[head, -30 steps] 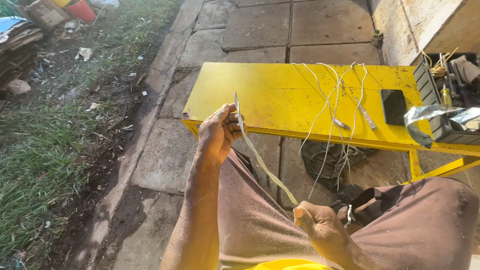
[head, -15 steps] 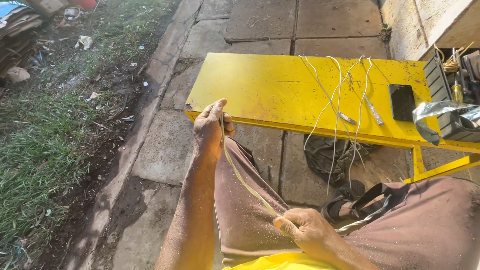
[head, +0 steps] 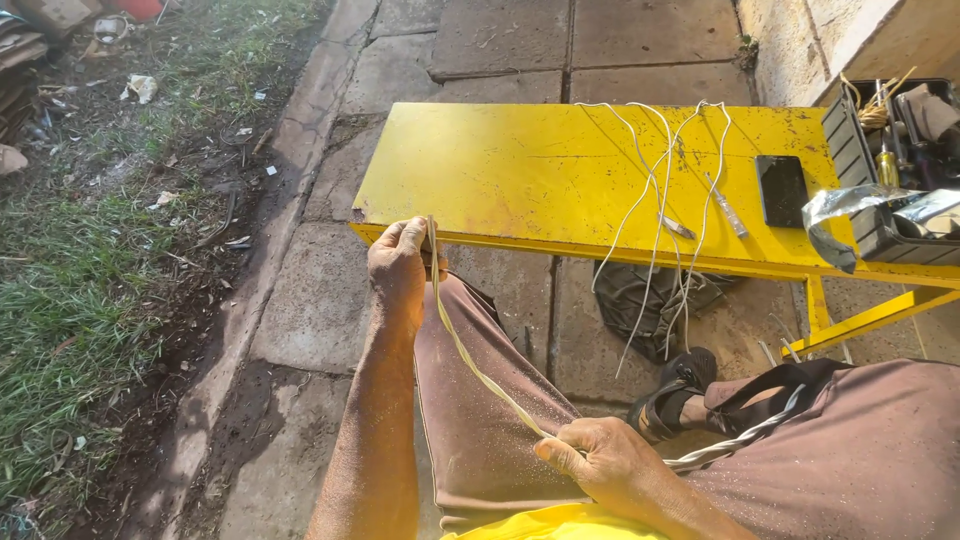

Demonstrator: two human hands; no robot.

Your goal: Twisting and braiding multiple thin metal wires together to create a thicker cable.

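Note:
My left hand [head: 400, 268] is stretched out over my left knee, pinching the end of a pale flat cord [head: 470, 360] just in front of the yellow bench [head: 520, 170]. The cord runs taut and slanting down to my right hand [head: 600, 465], which grips it above my lap. From that hand a twisted length of cord [head: 740, 440] leads off to the right across my thigh. Several loose white cords [head: 665, 200] hang over the bench's front edge.
On the bench lie a black phone [head: 781, 188], a dark tool crate [head: 900, 150] and crumpled foil [head: 850, 215]. A dark bag [head: 650, 300] sits under it beside my sandalled foot [head: 675, 395]. Paving slabs lie below, with grass and litter [head: 90, 250] on the left.
My left hand has dropped slightly from the bench edge towards my knee. My right hand has come up into fuller view, and the cord between the two is drawn straighter.

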